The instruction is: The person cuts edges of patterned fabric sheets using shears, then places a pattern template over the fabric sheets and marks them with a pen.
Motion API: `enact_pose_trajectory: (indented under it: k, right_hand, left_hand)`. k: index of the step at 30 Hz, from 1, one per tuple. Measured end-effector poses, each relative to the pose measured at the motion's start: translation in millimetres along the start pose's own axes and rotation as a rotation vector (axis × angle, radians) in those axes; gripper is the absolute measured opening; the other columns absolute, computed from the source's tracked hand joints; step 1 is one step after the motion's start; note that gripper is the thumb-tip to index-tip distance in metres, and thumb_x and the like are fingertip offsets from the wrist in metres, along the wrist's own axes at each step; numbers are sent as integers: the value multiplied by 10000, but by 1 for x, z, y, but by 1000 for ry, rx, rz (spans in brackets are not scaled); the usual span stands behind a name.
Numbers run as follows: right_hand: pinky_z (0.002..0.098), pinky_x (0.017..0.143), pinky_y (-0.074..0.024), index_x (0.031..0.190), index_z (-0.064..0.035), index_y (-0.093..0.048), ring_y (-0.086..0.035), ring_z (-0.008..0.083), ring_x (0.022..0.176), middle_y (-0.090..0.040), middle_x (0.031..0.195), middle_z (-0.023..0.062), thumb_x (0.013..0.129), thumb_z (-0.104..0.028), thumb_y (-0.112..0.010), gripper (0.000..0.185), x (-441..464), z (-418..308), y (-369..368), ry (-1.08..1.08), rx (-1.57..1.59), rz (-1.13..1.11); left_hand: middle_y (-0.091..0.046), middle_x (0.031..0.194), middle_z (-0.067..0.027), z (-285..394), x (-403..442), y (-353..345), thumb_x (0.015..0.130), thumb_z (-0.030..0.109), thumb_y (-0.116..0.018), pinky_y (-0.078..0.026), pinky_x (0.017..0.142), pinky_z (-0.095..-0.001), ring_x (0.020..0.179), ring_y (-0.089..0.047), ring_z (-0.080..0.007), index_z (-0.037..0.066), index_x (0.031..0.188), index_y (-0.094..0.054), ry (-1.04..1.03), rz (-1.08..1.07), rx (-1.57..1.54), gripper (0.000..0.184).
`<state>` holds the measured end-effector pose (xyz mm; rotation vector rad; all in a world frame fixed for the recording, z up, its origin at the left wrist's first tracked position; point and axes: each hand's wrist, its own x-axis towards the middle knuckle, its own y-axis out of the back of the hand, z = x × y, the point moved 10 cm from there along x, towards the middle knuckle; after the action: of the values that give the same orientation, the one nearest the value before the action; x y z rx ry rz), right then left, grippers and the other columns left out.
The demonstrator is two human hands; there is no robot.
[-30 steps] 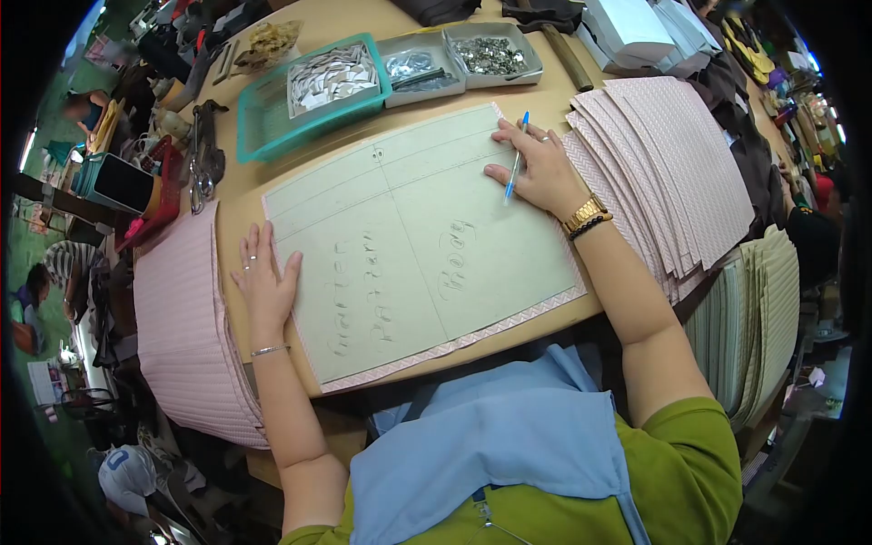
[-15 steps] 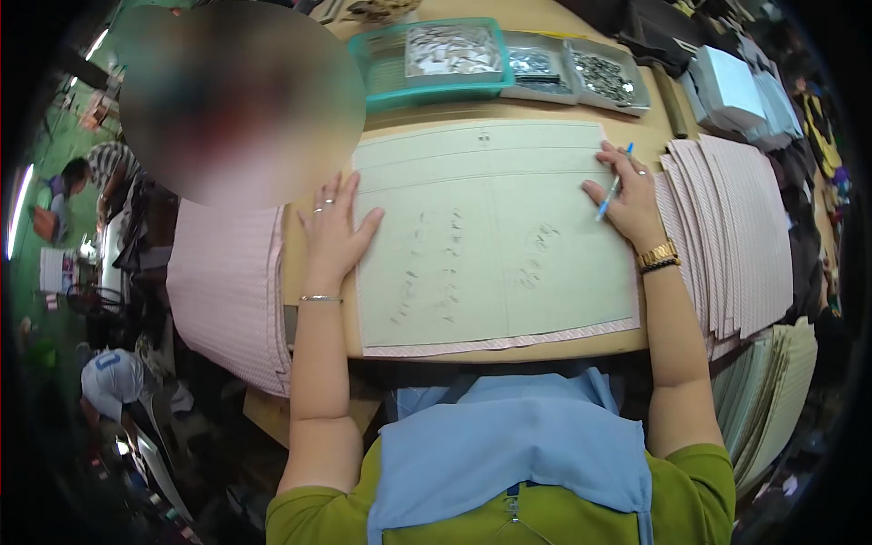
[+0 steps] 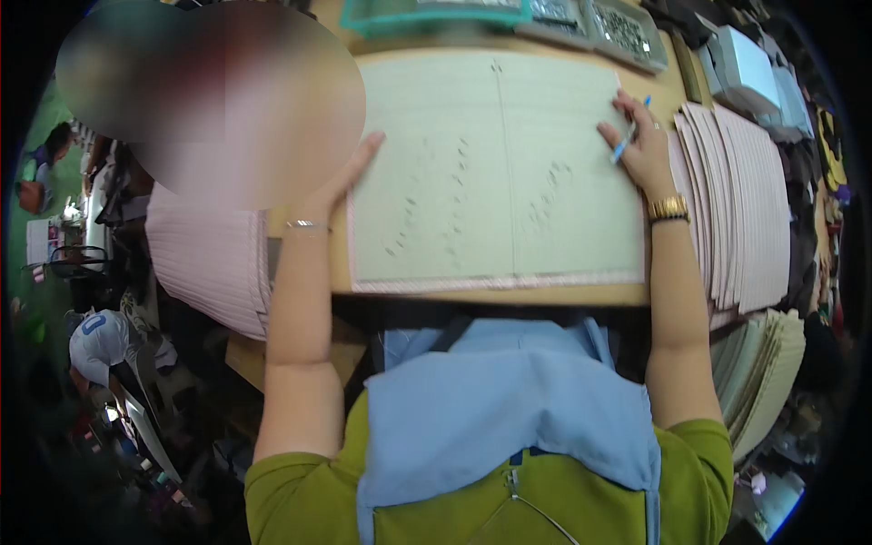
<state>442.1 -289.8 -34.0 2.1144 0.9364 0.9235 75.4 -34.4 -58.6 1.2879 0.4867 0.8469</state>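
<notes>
A pale green sheet (image 3: pixel 427 222) with handwritten marks and a line down its middle lies on the table over pink striped fabric (image 3: pixel 581 281), whose edge shows along the near side. My left hand (image 3: pixel 350 173) is at the sheet's left edge, its thumb stretched out; a blurred patch hides the other fingers. At the right edge, my right hand (image 3: pixel 647 150) holds a blue and white pen (image 3: pixel 625 145) between its fingers, with the pen tilted over the sheet's border.
Stacks of pink striped fabric pieces lie left (image 3: pixel 209 259) and right (image 3: pixel 736 209) of the sheet. Beyond it are a teal tray (image 3: pixel 436 18) and a grey box (image 3: pixel 627 34) of small metal parts. Pale green sheets (image 3: pixel 758 381) stand at lower right. People work at far left.
The view has shifted, so the sheet and trays sit higher in the picture. My left hand is now partly behind the blurred patch. My right hand still holds the pen.
</notes>
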Motion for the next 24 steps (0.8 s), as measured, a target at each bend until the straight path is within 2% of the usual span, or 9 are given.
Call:
enact_pose_trajectory:
  k: [9, 16, 19, 22, 24]
  right_hand:
    - [369, 958, -482, 1203, -64, -605, -600, 279, 1117, -651, 1201, 111, 779, -422, -772, 580, -3, 7, -4, 44, -46, -25]
    - [387, 962, -482, 1147, -17, -605, -593, 320, 1131, -624, 1256, 153, 760, -397, -790, 573, -15, -13, 6, -52, -18, -62]
    - [393, 963, -478, 1109, -12, -625, -592, 343, 1116, -617, 1263, 167, 713, -362, -828, 567, -13, -19, 10, 34, -46, -8]
    - [377, 982, -460, 1115, -23, -594, -556, 324, 1167, -561, 1345, 190, 719, -307, -833, 543, -13, -15, 8, -1, -25, -57]
    - [398, 1014, -437, 1095, -21, -624, -536, 351, 1206, -581, 1324, 170, 687, -337, -850, 563, -13, -14, 10, -32, -3, -46]
  left_hand:
    - [-283, 1573, -107, -2, 9, 1, 833, 678, -541, -34, 1069, -745, 1462, -198, -355, 281, 1448, -433, -25, -10, 51, 740]
    - [-269, 1579, -111, 1, 13, 3, 841, 621, -569, -41, 1081, -732, 1468, -173, -365, 284, 1454, -423, -17, -30, 25, 715]
    - [-264, 1579, -114, 2, 10, 6, 837, 579, -604, -47, 1085, -728, 1469, -169, -366, 278, 1450, -430, -4, -46, -2, 705]
    - [-263, 1579, -116, 5, 9, 9, 826, 552, -636, -50, 1087, -725, 1468, -170, -365, 260, 1442, -441, -7, -52, -26, 709]
    - [-265, 1578, -117, 5, 9, 10, 818, 544, -651, -52, 1088, -725, 1467, -173, -364, 246, 1435, -451, -9, -54, -31, 714]
